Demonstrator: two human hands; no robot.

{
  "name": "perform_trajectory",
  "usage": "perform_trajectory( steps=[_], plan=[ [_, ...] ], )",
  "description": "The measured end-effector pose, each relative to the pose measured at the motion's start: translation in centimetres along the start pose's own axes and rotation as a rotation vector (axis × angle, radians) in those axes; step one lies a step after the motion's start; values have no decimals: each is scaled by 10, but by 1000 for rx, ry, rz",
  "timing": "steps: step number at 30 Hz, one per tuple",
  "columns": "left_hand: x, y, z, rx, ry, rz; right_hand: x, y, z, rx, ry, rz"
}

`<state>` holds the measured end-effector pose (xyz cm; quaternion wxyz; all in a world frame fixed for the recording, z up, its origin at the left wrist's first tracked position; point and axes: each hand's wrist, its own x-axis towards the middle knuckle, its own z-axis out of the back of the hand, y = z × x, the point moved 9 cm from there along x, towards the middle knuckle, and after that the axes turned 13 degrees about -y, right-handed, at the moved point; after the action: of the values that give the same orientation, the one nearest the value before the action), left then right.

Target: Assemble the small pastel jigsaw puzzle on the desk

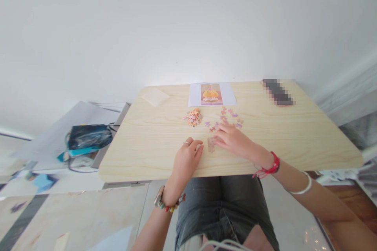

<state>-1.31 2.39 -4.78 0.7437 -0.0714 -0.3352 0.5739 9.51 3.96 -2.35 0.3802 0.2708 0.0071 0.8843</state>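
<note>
My left hand (187, 157) rests on the table just left of a small joined section of jigsaw puzzle (211, 145). Its fingers are loosely curled, thumb and forefinger a little apart, with nothing between them. Bent over the right edge of that section, my right hand (234, 140) has its fingertips together on a puzzle piece, mostly covered by the fingers. Loose pink and purple puzzle pieces (224, 113) are scattered beyond the right hand. A heap of mixed puzzle pieces (193, 117) lies farther back, left of them.
A printed sheet (194, 95) with a yellow cartoon figure lies at the table's (141, 145) back. A pale square packet (155, 97) is at back left, a blurred-out phone-like object (278, 93) at back right. A dark bag (90, 136) sits beyond the left edge. A wall stands behind.
</note>
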Motion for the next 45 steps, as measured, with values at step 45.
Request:
perform_trajectory(
  steps=[45],
  plan=[
    [-13, -10, -18, -6, 154, -2, -37, 38, -6, -118, -125, 12]
  ],
)
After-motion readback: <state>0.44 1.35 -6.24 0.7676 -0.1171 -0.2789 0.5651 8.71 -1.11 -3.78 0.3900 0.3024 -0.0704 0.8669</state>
